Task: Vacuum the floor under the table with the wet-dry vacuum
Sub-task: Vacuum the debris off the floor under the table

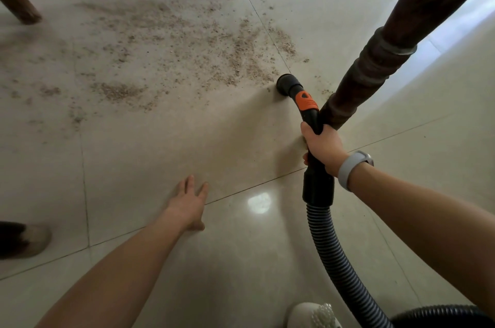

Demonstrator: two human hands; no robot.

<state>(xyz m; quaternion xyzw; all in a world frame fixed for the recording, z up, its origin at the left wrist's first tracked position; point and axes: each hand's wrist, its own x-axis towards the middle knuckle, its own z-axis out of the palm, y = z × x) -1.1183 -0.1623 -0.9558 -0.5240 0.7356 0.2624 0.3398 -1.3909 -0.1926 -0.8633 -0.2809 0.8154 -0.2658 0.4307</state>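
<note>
Tiled floor (150, 156); table leg (380, 60) top cropped; hose (334, 255) exits frame.

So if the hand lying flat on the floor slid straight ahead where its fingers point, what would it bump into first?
Probably the crumbs: the left hand points up the floor tiles, bare until the scattered debris. The nozzle lies off to the right, though depth is hard to judge.

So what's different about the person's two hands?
The right hand is curled round the black vacuum handle, while the left hand holds nothing, with its fingers straight and spread. The left hand is low by the tiled floor; whether it presses on it is unclear. The right hand is up on the handle. The right wrist wears a grey band; the left wrist is bare. Both reach forward toward the table legs.
</note>
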